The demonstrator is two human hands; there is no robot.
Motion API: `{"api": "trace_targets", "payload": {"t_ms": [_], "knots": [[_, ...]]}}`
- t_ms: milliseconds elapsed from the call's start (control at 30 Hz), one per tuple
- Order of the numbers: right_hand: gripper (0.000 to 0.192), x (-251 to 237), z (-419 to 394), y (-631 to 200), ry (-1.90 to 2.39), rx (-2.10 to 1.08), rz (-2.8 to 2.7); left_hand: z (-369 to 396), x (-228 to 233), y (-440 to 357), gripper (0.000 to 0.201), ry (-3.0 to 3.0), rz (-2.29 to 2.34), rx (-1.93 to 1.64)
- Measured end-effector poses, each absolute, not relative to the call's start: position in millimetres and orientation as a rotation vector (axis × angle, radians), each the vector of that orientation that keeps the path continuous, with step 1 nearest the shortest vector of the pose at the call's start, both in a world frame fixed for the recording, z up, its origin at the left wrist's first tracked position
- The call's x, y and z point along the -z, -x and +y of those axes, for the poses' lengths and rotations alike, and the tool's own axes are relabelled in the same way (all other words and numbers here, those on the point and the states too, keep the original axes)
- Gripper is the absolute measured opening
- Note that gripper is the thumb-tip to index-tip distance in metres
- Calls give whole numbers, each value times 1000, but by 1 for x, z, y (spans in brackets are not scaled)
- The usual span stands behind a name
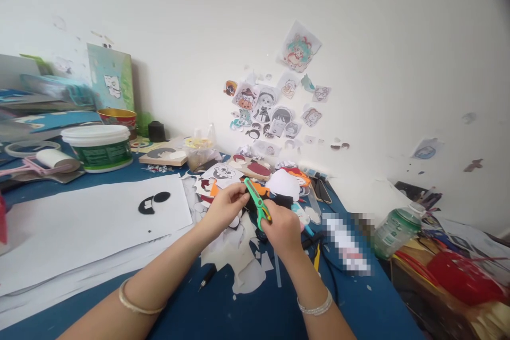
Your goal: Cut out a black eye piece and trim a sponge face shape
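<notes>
My right hand [283, 229] is closed around the handles of green scissors [257, 199], whose blades point up and away to the left. Close to the blade tips, my left hand [229, 203] pinches with thumb and fingers. What sits in that pinch is hidden, though something dark shows beside the fingertips. Beneath both hands lies a heap of paper scraps [250, 273], white, black and orange. A sheet with a drawn face [223, 171] rests just behind my left hand. Black cut-out shapes [147, 205] lie on large white paper [79, 234] at the left.
A lidded tub [99, 150] and a paper roll [58, 160] stand at the back left of the blue table [255, 319]. A craft knife [206, 278] lies near the front. Phones [321, 190] rest at the back right; a plastic bottle [398, 228] is beyond the right edge.
</notes>
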State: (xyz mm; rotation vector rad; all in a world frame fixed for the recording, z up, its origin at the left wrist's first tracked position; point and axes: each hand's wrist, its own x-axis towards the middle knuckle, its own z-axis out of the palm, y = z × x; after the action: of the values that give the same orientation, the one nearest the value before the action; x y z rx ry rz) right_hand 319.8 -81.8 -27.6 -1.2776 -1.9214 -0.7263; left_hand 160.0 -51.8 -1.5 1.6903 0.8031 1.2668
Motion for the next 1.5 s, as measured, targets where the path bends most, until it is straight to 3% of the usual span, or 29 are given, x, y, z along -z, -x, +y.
{"api": "trace_targets", "payload": {"t_ms": [233, 567, 1500], "knots": [[33, 26, -85, -325, 1301, 560, -1881, -59, -6, -157, 23, -1458, 712, -1158], [39, 23, -87, -323, 1178, 595, -1960, -55, 1, -157, 15, -1307, 427, -1054], [39, 24, -83, -328, 1179, 778, -2013, -49, 0, -154, 19, -1711, 660, -1099]]}}
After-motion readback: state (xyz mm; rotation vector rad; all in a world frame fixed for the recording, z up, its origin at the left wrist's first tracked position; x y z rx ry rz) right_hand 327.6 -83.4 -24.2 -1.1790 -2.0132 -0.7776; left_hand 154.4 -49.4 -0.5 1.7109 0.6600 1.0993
